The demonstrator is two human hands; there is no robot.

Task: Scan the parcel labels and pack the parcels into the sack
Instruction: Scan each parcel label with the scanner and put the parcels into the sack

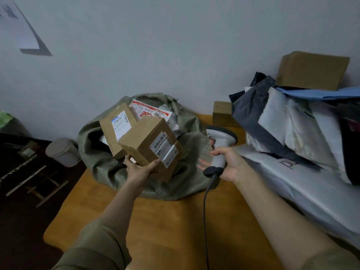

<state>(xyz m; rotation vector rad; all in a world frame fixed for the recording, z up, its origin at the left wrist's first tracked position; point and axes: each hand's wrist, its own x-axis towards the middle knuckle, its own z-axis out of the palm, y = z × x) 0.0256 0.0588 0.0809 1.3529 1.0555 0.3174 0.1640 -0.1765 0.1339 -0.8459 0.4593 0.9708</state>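
Gripping a labelled cardboard box (151, 147) from below, the left hand (139, 168) held it over the sack (187, 172). The right hand (231, 164) clasped the barcode scanner (219, 149) just beside the box's edge.

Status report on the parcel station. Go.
Left hand grips a labelled cardboard box over the open green sack. Right hand holds the barcode scanner. Another box already sits in the sack mouth. Unpacked mailers piled right.

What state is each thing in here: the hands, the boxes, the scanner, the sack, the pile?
left hand: grips held box from below
held box: tilted, over sack, label showing
second box: in sack mouth, label up
right hand: grips scanner handle
scanner: upright, corded
sack: open, partly filled
mailer pile: stacked at right, not yet packed
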